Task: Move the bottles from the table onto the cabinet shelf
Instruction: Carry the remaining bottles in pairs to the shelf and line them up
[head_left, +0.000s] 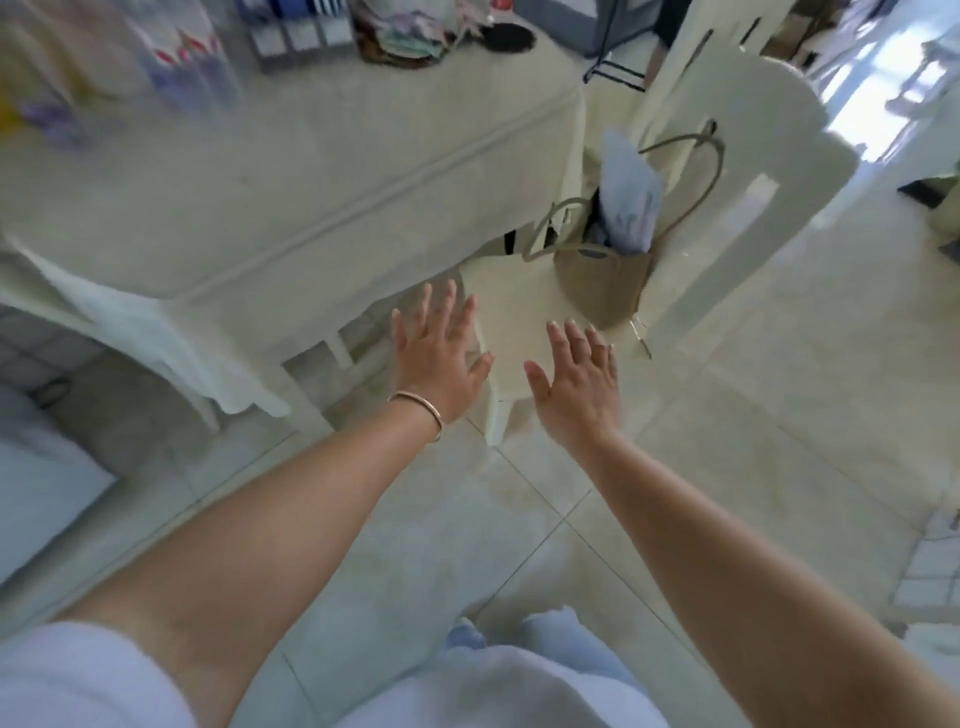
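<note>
Both my arms reach forward over the tiled floor. My left hand (439, 358), with a thin bangle at the wrist, is flat with fingers spread and holds nothing. My right hand (576, 374) is beside it, also spread and empty. Both hover in front of the near corner of the table (291, 171), which is covered with a cream cloth. Blurred clear plastic bottles (182, 67) with blue and red labels stand at the table's far left. No cabinet shelf is recognisable in view.
A white chair (737, 171) stands at the table's right corner, with a woven tan bag (602, 280) holding blue paper on its seat. A round basket of cloths (400, 31) sits at the table's far side. A white box (36, 478) stands on the floor at left.
</note>
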